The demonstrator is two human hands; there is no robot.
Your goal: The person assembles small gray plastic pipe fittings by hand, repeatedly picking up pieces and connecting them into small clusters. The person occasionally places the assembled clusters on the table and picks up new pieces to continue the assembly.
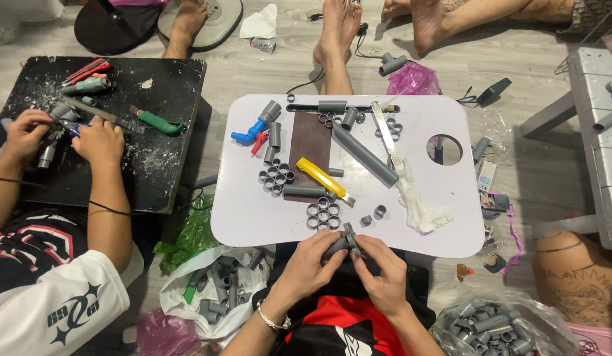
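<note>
Head view, looking down on a white worktop set on the floor. At 6 o'clock of the worktop, just over its near edge, the left hand and the right hand meet around a grey pipe fitting; the fingers of both hands are clamped on it, the left from 8 o'clock and the right from 4 o'clock, so that only its top shows between them. Directly at 12 o'clock from the fitting lies a cluster of short grey pipe rings, standing on end and touching one another, with two loose rings just beside them at 3 o'clock. A yellow utility knife lies slanted near the worktop's centre, partly over a dark brown mat. A long grey pipe runs diagonally at 1 o'clock of the knife, a metal ruler beside it, and a crumpled white cloth lies at its lower end. A blue and red valve sits toward 10 o'clock. At far left, another person's hands work on a black board that bears a green-handled tool. Bags of grey fittings lie on the floor at 7 and 5 o'clock.
</note>
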